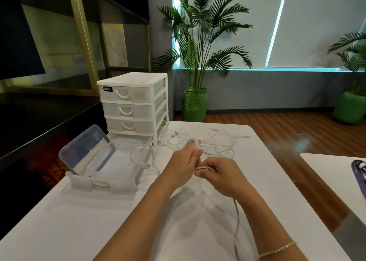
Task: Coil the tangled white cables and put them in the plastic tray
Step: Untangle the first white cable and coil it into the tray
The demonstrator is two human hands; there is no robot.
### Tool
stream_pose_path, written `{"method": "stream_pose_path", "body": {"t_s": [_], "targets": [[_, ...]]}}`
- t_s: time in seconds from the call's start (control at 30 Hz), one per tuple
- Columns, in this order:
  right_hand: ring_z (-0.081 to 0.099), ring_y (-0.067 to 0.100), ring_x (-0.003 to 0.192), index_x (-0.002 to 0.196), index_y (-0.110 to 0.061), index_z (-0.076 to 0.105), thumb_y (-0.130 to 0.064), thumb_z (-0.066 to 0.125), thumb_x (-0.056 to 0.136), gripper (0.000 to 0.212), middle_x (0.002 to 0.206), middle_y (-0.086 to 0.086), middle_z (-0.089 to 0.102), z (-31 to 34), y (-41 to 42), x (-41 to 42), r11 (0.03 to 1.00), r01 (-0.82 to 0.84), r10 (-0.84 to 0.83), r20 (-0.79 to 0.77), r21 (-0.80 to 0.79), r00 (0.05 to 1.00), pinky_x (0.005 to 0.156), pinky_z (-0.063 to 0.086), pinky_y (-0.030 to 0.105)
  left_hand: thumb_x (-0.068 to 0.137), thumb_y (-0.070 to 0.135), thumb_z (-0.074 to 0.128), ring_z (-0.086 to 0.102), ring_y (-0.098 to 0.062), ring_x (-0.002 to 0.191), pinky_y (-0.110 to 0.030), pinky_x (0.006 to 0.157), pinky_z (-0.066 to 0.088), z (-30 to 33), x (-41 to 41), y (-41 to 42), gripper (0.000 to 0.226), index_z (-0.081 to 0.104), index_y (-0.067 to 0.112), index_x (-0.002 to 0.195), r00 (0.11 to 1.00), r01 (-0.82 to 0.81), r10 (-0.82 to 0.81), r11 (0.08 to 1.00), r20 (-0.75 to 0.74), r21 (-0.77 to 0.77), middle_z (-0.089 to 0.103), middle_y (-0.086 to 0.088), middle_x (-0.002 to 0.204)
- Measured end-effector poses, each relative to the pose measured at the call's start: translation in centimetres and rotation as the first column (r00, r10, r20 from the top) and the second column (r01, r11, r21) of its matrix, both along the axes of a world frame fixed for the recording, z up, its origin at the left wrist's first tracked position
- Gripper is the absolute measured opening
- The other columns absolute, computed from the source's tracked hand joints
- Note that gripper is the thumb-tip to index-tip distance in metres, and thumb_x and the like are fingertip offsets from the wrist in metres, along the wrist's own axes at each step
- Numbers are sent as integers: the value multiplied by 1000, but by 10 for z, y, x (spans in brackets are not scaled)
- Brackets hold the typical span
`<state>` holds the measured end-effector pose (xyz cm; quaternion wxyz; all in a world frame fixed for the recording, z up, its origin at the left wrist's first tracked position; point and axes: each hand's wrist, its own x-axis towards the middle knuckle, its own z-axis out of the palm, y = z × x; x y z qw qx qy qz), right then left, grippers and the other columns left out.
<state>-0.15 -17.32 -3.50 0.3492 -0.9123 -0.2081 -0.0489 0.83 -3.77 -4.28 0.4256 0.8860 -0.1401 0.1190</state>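
The plastic tray (111, 161) lies before the drawer unit (134, 104), left of the tangled cables (213, 142) on the table (79, 221).

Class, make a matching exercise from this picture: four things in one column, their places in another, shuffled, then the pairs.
Things:
1. drawer unit
2. tray
3. cable pile
4. plant pot

Places:
A. on the floor beyond the table
B. on the table, beyond the hands
C. on the table, in front of the drawer unit
D. at the table's far left corner

Pairs: 1-D, 2-C, 3-B, 4-A
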Motion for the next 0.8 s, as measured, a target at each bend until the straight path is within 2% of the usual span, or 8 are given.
{"method": "stream_pose_path", "body": {"t_s": [0.07, 0.13, 0.2, 0.3, 0.4, 0.53, 0.67, 0.8], "targets": [[52, -6, 65, 86, -21, 73, -25, 62, 85, 11, 69, -24, 57, 2, -2, 0, 999, 27, -28, 24, 27, 999, 62, 37, 2, 99, 36, 33, 61, -19, 81, -28, 76, 49, -3, 0, 0, 34, 50, 11, 115, 999, 34, -33, 999, -29, 43, 65, -8, 95], [54, -7, 67, 77, -23, 70, -22, 61, 86, 13, 69, -22, 59, 4, -4, -1, 997, 46, -48, 33, 59, 998, 62, 37, 2, 99, 39, 30, 59, -15, 74, -28, 74, 49, -4, -1, -2, 38, 54, 11, 108, 994, 75, -72, 996, -82, 43, 63, -2, 81], [55, -9, 68, 70, -26, 66, -18, 59, 86, 19, 67, -21, 58, 5, -5, -3, 995, 47, -52, 55, 87, 997, 62, 37, 3, 100, 37, 27, 51, -8, 64, -21, 69, 44, -3, -3, -2, 40, 56, 14, 85, 987, 107, -107, 994, -122, -10, 55, 4, 67], [53, -1, 71, 82, -22, 68, -16, 58, 87, 13, 77, -15, 59, 4, -4, -3, 995, 55, -62, 88, 80, 994, 63, 36, 9, 103, 25, 24, 45, -8, 59, -19, 65, 36, -2, -5, 1, 46, 44, 18, 62, 979, 119, -126, 991, -160, -54, 51, 3, 60], [52, 5, 80, 92, -18, 68, -17, 59, 88, 11, 87, -9, 59, 1, -3, -2, 994, 51, -61, 102, 96, 993, 69, 36, 7, 101, 17, 22, 44, -10, 57, -20, 62, 36, 0, -6, 3, 47, 42, 16, 59, 977, 117, -123, 992, -175, -45, 51, 1, 59], [54, 3, 77, 82, -28, 62, -20, 62, 86, 9, 79, -15, 58, 0, -4, -1, 974, 98, -125, 123, 204, 985, 65, 38, 6, 102, 21, 21, 41, -9, 52, -20, 59, 35, 2, -7, 2, 51, 51, 18, 60, 963, 137, -150, 988, -223, -69, 48, 2, 55], [54, -4, 77, 87, -25, 66, -23, 58, 89, 8, 80, -19, 59, 0, -6, 2, 935, 126, -163, 86, 330, 983, 64, 39, 1, 102, 37, 25, 33, -9, 45, -25, 53, 34, 5, -9, 1, 52, 48, 15, 60, 913, 130, -236, 942, -333, -309, 40, 6, 45], [56, -6, 76, 88, -27, 67, -23, 54, 91, 14, 78, -26, 59, -2, -1, 2, 913, 109, -149, 72, 394, 986, 68, 40, 3, 102, 32, 27, 25, -7, 39, -22, 47, 29, 10, -12, -1, 47, 38, 13, 60, 876, 135, -338, 856, -344, -498, 30, 9, 39]]}}
